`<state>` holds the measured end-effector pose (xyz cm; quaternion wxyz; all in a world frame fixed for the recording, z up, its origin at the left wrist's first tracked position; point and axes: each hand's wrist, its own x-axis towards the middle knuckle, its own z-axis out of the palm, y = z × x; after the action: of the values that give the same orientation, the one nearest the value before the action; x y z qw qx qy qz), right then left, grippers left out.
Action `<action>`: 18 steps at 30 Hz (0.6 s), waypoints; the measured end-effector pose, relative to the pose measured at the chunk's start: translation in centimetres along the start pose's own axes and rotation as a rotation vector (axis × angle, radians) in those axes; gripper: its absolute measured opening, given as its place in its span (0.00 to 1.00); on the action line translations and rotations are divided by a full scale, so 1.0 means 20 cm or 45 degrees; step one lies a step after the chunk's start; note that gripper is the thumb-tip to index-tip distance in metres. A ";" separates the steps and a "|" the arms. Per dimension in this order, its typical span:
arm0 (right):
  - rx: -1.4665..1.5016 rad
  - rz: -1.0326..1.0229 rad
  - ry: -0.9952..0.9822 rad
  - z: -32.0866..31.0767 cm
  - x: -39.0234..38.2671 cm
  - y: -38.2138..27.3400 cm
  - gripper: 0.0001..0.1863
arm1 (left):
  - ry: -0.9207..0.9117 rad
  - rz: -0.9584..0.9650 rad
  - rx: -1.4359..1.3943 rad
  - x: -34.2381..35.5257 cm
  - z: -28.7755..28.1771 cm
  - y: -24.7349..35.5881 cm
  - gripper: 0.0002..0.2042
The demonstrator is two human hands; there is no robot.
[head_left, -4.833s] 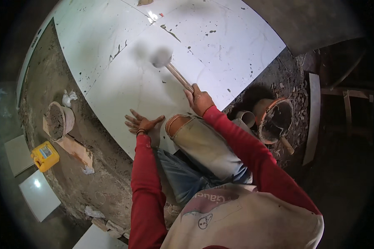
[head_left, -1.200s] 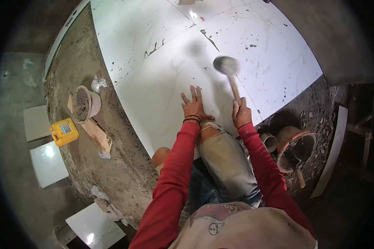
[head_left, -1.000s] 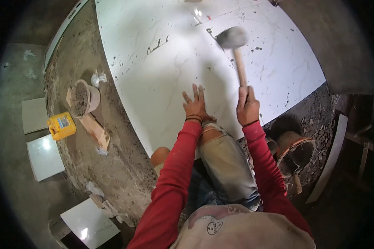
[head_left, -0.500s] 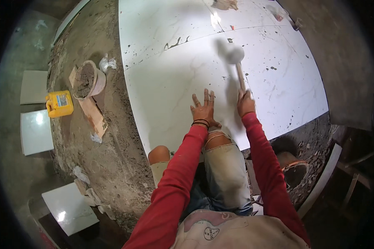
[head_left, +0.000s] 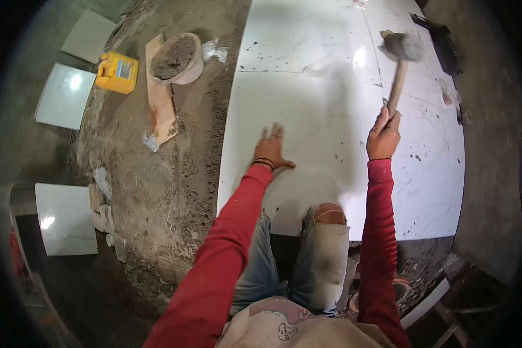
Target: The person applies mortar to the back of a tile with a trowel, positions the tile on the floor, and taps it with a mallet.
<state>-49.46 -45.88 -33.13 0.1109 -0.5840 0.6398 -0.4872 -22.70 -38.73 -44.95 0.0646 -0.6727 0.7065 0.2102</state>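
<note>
My right hand (head_left: pixel 384 136) grips the wooden handle of a mallet (head_left: pixel 401 49), its rounded head grey and dark and slightly blurred. The mallet points away from me over large white marbled tiles (head_left: pixel 307 110) that are speckled with dark mortar spots. To its left my left hand (head_left: pixel 274 152) is open, fingers spread, over the near left tile; I cannot tell whether the palm presses on it. My knees are at the near edge of the tiles.
Left of the tiles, bare rough ground holds a bucket of mortar (head_left: pixel 177 58), a wooden plank (head_left: pixel 159 113) and a yellow jerrycan (head_left: pixel 117 72). Loose white tiles (head_left: pixel 66 95) lie farther left. A plastic bag (head_left: pixel 214 51) sits by the bucket. Another bucket (head_left: pixel 399 289) is partly hidden near my right arm.
The view has shifted and turned. My left hand has moved left across the tile, away from my knee. The mallet and right hand are farther right, and the mallet looks raised.
</note>
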 end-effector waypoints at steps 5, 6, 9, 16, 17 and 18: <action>-0.324 0.169 -0.211 0.33 -0.24 0.50 0.12 | -0.023 -0.271 0.001 0.03 -0.05 -0.10 0.69; -0.411 0.214 -0.616 0.38 -0.27 0.53 0.14 | -0.024 -0.293 -0.006 0.04 -0.04 -0.12 0.69; -0.166 0.148 -0.454 0.45 -0.13 0.04 0.13 | -0.091 -0.383 0.005 0.01 -0.06 -0.19 0.69; 0.227 -0.034 -0.151 0.61 -0.26 -0.04 0.12 | -0.059 -0.332 -0.022 0.00 -0.13 -0.12 0.69; -0.043 0.006 -0.358 0.67 -0.35 0.10 0.13 | -0.072 -0.300 -0.016 0.01 -0.13 -0.09 0.69; -0.312 0.047 -0.567 0.71 -0.40 0.17 0.14 | -0.073 -0.305 -0.026 0.01 -0.12 -0.09 0.69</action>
<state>-39.12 -46.58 -46.23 0.1863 -0.6743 0.6644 -0.2631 -20.51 -39.89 -43.31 0.1025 -0.7467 0.6167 0.2271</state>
